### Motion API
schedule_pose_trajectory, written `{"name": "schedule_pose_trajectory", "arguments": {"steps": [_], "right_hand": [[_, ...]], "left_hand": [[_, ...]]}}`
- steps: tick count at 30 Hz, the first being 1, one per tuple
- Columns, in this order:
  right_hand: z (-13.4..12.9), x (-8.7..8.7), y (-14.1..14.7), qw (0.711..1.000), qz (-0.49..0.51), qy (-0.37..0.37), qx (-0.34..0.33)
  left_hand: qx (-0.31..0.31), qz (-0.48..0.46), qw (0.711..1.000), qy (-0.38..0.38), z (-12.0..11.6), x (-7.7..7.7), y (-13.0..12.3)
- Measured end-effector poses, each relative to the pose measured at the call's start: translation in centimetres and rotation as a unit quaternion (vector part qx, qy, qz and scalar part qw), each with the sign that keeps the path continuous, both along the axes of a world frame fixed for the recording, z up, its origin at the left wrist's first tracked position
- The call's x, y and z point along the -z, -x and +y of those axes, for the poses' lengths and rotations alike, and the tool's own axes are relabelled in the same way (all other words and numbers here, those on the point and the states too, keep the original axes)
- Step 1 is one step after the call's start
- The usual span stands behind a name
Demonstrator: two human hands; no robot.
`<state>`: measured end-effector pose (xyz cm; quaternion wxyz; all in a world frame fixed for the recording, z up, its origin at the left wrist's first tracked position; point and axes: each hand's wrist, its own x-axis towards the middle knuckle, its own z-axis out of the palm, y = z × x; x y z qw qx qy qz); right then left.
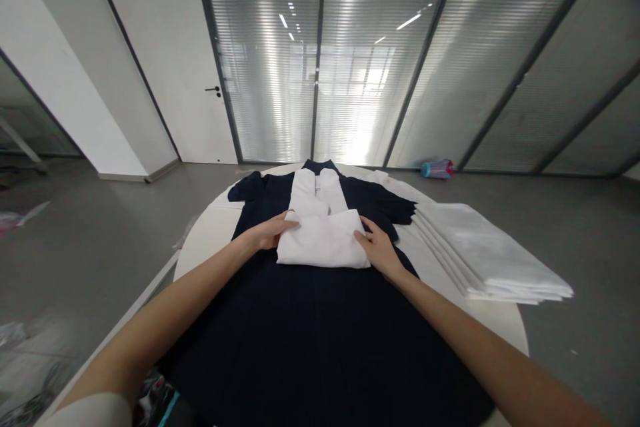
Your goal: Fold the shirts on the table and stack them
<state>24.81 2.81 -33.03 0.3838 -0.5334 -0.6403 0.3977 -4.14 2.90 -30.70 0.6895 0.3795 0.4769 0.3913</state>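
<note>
A white garment (323, 239), partly folded, lies over a dark navy short-sleeved garment (315, 333) spread on a round white table (197, 260). Its near part is doubled into a rectangle, and two white strips run up from it toward the navy collar. My left hand (270, 232) grips the rectangle's left edge, thumb on top and fingers underneath. At the right edge, my right hand (379, 248) pinches the same fold, with its thumb and fingers around the corner. Fingers under the cloth are partly hidden.
A stack of flat white folded sheets or bags (490, 250) lies on the table's right side, overhanging the edge. A blue and pink basket-like object (437, 169) is on the floor by the glass wall. Cables (37, 400) lie on the floor at lower left.
</note>
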Motion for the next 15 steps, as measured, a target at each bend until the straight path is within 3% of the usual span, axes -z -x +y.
{"name": "schedule_pose_trajectory", "arguments": {"steps": [7, 12, 15], "right_hand": [[0.7, -0.1, 0.3, 0.999, -0.017, 0.028, 0.020], [0.7, -0.1, 0.2, 0.999, -0.033, 0.035, 0.023], [0.7, -0.1, 0.3, 0.998, -0.050, 0.030, 0.018]], "left_hand": [[0.023, 0.034, 0.999, 0.030, 0.7, 0.6, 0.0], [-0.071, 0.015, 0.996, 0.042, -0.4, 0.2, -0.2], [-0.061, 0.011, 0.997, 0.043, -1.8, -0.2, -0.1]]}}
